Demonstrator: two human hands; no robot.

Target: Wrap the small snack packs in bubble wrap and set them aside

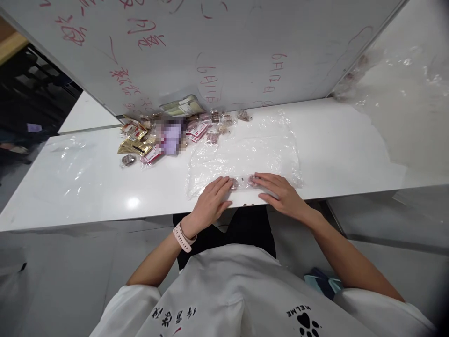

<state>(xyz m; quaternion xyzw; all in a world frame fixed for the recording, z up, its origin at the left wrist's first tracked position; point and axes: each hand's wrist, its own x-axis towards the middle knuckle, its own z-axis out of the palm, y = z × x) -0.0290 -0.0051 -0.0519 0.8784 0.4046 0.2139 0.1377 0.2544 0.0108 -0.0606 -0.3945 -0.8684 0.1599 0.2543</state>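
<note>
A clear plastic bag or sheet (pixel 242 154) lies spread on the white table, wrinkled and shiny. Along its front edge sit two small dark wrapped pieces, a left one (pixel 235 184) and a right one (pixel 252 179), partly covered by fingertips. My left hand (pixel 212 199) rests on the plastic with fingers stretched out, its tips at the left piece. From the other side my right hand (pixel 280 193), fingers also extended and apart, touches the right piece. Whether the pieces lie under or on top of the plastic, I cannot tell.
Packaged snacks (pixel 140 147) are heaped at the back left, with a blurred purple item (pixel 172 135) and a green-and-clear pack (pixel 184 106) leaning behind. A whiteboard (pixel 238 51) stands along the back edge. More clear plastic (pixel 70 164) lies left; the white table (pixel 351 154) ends near my body.
</note>
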